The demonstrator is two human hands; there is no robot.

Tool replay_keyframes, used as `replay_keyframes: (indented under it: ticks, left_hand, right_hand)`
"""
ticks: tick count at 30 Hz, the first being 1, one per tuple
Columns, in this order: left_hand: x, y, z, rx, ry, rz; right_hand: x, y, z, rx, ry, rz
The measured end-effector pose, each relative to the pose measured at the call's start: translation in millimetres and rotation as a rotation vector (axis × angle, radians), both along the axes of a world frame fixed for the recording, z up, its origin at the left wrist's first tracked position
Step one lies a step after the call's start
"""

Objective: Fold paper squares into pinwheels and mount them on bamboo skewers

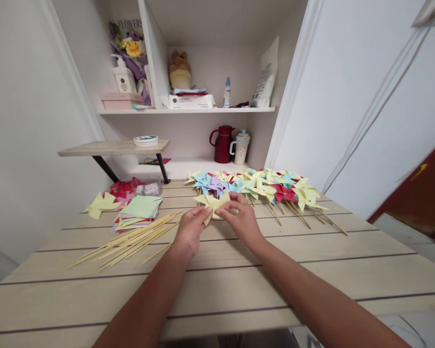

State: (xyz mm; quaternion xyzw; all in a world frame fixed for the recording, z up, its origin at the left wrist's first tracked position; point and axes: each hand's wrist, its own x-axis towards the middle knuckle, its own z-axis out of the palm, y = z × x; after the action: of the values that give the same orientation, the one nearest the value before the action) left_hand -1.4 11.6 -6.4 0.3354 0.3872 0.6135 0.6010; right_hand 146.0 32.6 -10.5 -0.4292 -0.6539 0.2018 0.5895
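Between my two hands, just above the table, is a yellow paper pinwheel [214,201]. My left hand [193,225] pinches it from the left, thumb near its middle. The fingers of my right hand [240,215] are closed on its right side. Whether a stick is joined to this pinwheel is hidden. Left of my hands lies a loose bundle of thin wooden sticks [130,240]. Behind the bundle sits a stack of coloured paper squares [142,208]. Finished-looking pinwheels on sticks [261,186] are heaped beyond my hands, in yellow, blue, red and purple.
A loose yellow pinwheel [101,205] and red paper pieces [125,189] lie at the far left beside a clear plastic box [148,187]. A small raised shelf [112,147] stands behind them. A red jug [224,145] and a tumbler [241,147] stand at the back.
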Motion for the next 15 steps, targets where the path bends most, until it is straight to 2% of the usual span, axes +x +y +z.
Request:
replay_keyframes:
  ticks: [5,15]
  left_hand:
    - [2.6,-0.8,0.9,0.034,0.039,-0.019]
    - [4.0,3.7,-7.1,0.101,0.148,0.033]
  right_hand:
    - [0.0,-0.1,-1.1,0.012,0.005,-0.015]
    - [-0.7,-6.0,6.9,0.003,0.021,0.013]
